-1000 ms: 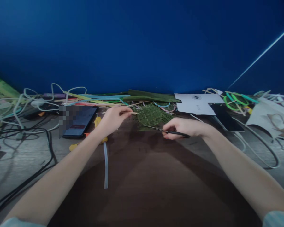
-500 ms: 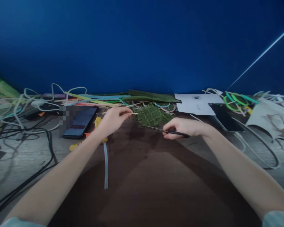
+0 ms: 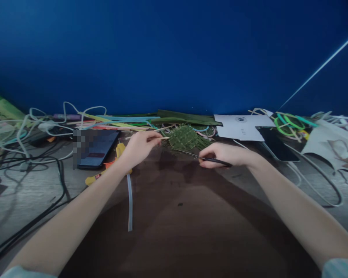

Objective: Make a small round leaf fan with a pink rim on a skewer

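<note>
A round green woven mat of leaf strips [image 3: 184, 138] is raised a little above the dark brown tabletop [image 3: 174, 216], in the middle of the view. My left hand [image 3: 139, 145] pinches a thin pale stick [image 3: 163, 138] that runs into the mat's left edge. My right hand [image 3: 224, 155] is closed on dark scissors [image 3: 203, 158], whose thin blades point left and reach the mat's lower edge.
A phone [image 3: 96, 148] lies left of my left hand, beside a yellow tool [image 3: 104, 174] and a clear tube [image 3: 129, 202]. Cables [image 3: 31, 162] cover the left side. Coloured strips [image 3: 118, 121], long green leaves [image 3: 185, 117], white paper [image 3: 243, 126], another dark phone [image 3: 274, 144] and green rings [image 3: 288, 122] lie behind.
The woven mat and both hands have risen slightly. The scissors' tips have moved up to the mat's lower edge. A tiny dark scrap now lies on the brown surface below.
</note>
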A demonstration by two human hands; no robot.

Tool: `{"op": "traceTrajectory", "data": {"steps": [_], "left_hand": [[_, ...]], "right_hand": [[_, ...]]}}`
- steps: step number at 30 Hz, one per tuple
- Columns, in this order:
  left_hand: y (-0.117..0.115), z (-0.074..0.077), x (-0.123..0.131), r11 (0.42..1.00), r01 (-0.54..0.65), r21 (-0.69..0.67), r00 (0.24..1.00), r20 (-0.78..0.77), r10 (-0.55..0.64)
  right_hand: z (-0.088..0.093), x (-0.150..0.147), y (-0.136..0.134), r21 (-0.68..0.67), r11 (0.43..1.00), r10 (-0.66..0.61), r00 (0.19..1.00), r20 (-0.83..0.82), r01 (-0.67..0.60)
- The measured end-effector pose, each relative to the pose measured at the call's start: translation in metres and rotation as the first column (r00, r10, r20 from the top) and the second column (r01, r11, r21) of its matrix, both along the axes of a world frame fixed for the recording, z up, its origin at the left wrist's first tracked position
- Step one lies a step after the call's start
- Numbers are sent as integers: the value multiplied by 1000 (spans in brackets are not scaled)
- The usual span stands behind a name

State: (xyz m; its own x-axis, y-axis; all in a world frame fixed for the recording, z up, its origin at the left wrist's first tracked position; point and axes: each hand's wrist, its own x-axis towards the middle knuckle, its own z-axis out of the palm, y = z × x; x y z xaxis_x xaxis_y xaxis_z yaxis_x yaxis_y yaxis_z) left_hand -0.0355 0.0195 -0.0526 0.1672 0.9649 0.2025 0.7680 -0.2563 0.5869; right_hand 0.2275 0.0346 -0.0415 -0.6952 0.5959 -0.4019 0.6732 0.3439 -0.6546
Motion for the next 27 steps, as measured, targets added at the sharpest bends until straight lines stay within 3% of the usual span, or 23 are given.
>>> {"op": "traceTrajectory", "data": {"steps": [10, 22, 27], "left_hand": [[-2, -2, 4, 1000, -5, -20, 999, 39, 6], [-3, 0, 5, 997, 21, -68, 996, 88, -15], [-5, 2, 8, 996, 20, -83, 995, 100, -11]], "right_hand": [[-7, 1, 5, 116, 992, 54, 998, -20, -51], [-3, 0, 1, 9, 999, -36, 999, -21, 36], [-2, -2, 1, 26, 999, -27, 999, -33, 28]]}}
